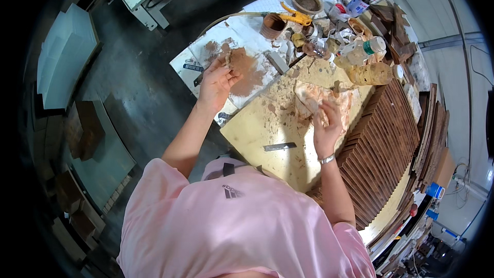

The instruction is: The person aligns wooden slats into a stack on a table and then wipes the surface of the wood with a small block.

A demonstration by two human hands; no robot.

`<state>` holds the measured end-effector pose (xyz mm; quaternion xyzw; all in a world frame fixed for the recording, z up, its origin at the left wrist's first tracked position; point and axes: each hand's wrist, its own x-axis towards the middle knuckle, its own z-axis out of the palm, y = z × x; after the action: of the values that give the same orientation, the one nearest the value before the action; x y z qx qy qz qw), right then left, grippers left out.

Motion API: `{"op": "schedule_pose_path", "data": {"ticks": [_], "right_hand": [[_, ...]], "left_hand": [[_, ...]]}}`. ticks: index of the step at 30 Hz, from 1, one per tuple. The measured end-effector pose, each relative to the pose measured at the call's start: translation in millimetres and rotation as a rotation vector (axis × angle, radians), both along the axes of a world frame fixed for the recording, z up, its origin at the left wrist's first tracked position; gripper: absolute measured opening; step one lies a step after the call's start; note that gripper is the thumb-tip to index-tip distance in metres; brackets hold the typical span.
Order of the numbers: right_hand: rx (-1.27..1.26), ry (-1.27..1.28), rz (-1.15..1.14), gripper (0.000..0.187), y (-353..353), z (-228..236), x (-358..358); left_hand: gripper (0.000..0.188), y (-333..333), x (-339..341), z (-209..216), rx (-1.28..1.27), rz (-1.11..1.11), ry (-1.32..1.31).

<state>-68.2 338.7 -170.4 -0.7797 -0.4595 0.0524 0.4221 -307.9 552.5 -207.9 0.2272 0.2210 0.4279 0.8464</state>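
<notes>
My left hand (217, 83) is over brown powder (242, 69) spread on white paper. Its fingers are pinched around something small that I cannot make out. A stained cloth (329, 97) lies crumpled on the pale yellow board (252, 118), and my right hand (328, 129) is at its near edge. The right fingers curl toward the thumb; what sits between them is too small to name. A flat dark blade-like strip (280, 146) lies on the board closer to me. Beyond the powder rests a grey block (278, 63).
Right of the board stands a long row of stacked brown wooden strips (386, 144). Bottles, one holding yellowish liquid (373, 73), crowd the far right. A brown cup (272, 25), a round tub (307, 1) and a yellow-handled tool (296, 16) are at the back.
</notes>
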Motion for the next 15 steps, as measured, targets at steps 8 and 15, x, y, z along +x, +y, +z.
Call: {"op": "schedule_pose_path", "data": {"ticks": [8,15], "right_hand": [[-0.052,0.037,-0.027,0.023,-56.2,13.6,-23.3],[-0.056,0.198,-0.064,0.021,-68.4,16.7,-35.1]], "left_hand": [[0.014,49.1,17.0,23.3,0.400,-0.001,0.401],[0.015,58.6,32.4,40.9,0.556,0.043,0.623]]}}
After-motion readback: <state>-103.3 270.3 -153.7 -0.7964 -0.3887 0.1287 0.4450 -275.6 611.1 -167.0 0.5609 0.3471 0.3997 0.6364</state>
